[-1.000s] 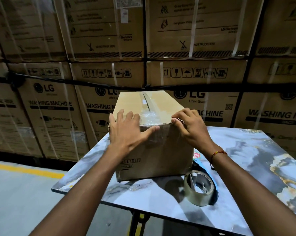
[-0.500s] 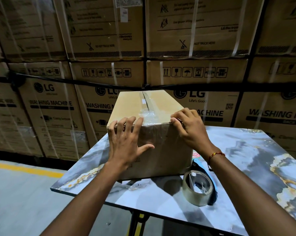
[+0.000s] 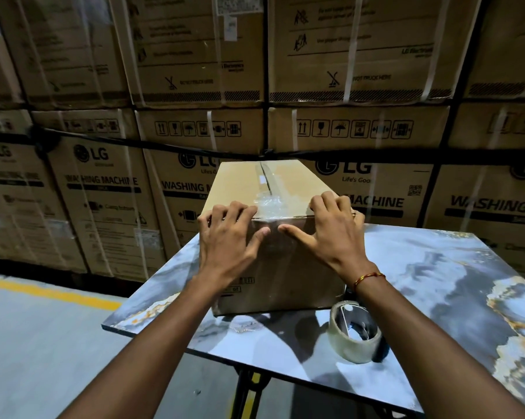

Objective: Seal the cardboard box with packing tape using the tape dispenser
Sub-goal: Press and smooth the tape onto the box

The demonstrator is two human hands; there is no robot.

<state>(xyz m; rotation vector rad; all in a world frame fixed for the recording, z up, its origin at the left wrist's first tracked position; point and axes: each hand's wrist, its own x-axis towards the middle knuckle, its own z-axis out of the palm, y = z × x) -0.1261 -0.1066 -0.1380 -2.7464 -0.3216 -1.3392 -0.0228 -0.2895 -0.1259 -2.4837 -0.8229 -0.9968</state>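
Observation:
A closed brown cardboard box (image 3: 294,267) stands on the marble-patterned table (image 3: 436,285). Clear packing tape (image 3: 267,201) runs along its top seam and folds over the near edge, wrinkled there. My left hand (image 3: 228,237) lies flat on the near face at the top left edge, fingers over the rim, thumb pointing right. My right hand (image 3: 327,228) presses the top right of the same edge, thumb pointing left toward the tape. Near the box's right corner, the tape dispenser with its clear roll (image 3: 356,334) rests on the table; neither hand touches it.
Large strapped washing-machine cartons (image 3: 104,192) are stacked as a wall right behind the table. A black strap (image 3: 152,143) crosses them. The grey floor with a yellow line (image 3: 52,294) lies to the left. Table legs (image 3: 249,388) show below the near edge.
My right hand has opened and slid down onto the front face, thumb stretched toward the tape. My left hand has shifted slightly left along the top edge. The box has turned a little.

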